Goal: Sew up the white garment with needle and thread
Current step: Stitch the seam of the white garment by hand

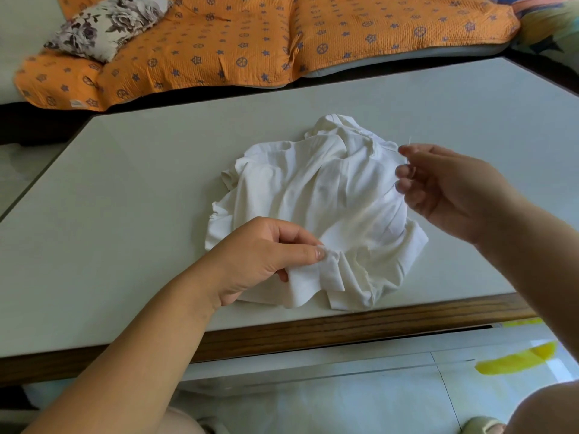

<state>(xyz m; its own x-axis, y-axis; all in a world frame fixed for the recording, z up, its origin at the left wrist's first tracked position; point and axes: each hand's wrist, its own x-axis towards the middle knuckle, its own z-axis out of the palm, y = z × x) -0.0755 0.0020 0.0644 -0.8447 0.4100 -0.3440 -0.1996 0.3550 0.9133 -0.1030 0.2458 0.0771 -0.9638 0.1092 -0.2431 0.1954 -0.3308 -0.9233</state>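
Observation:
A crumpled white garment (316, 195) lies near the front edge of the pale table (125, 189). My left hand (263, 255) pinches a gathered fold of its near hem between thumb and fingers. My right hand (448, 186) is raised above the garment's right side and pinches a thin needle (409, 142), whose tip sticks up past the fingertips. A faint white thread (369, 208) seems to run from the needle down toward the pinched fold; it is barely visible.
The table has a wooden front edge (344, 327). Behind it stands a sofa with an orange patterned cover (250, 42) and a floral cushion (103, 26). A tiled floor (344, 386) and my knees show below.

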